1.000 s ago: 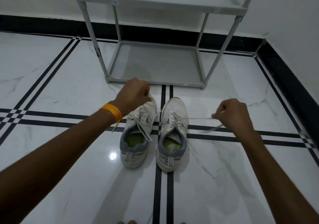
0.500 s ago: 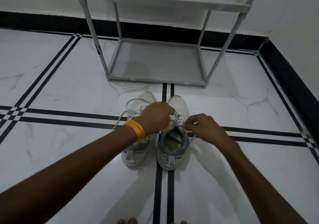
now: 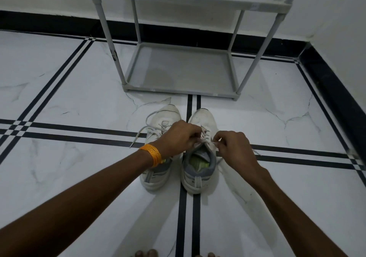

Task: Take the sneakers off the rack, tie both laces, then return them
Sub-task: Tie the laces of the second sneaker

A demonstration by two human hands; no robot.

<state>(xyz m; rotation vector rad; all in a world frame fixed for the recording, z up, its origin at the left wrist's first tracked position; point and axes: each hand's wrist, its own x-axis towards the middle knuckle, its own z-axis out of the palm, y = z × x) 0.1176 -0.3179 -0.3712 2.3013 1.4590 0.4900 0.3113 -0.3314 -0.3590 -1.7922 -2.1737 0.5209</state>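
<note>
Two white sneakers with grey heels stand side by side on the floor, toes toward the rack. Both hands work over the right sneaker (image 3: 199, 169). My left hand (image 3: 178, 138), with an orange band at the wrist, pinches one end of its lace (image 3: 204, 142). My right hand (image 3: 231, 144) pinches the other end, close beside it above the tongue. The left sneaker (image 3: 158, 175) is partly hidden under my left wrist, and its loose lace (image 3: 138, 136) trails out to the left on the tile.
A grey shoe rack (image 3: 178, 90) stands just beyond the sneakers, its bottom shelf bare. A white wall with a black skirting (image 3: 334, 90) runs along the right side and the back. My toes (image 3: 147, 253) show at the bottom edge.
One second ago my hands were pulled wide apart with the lace stretched between them. They have come together over the right sneaker's tongue and stay there, fingers working the lace.
</note>
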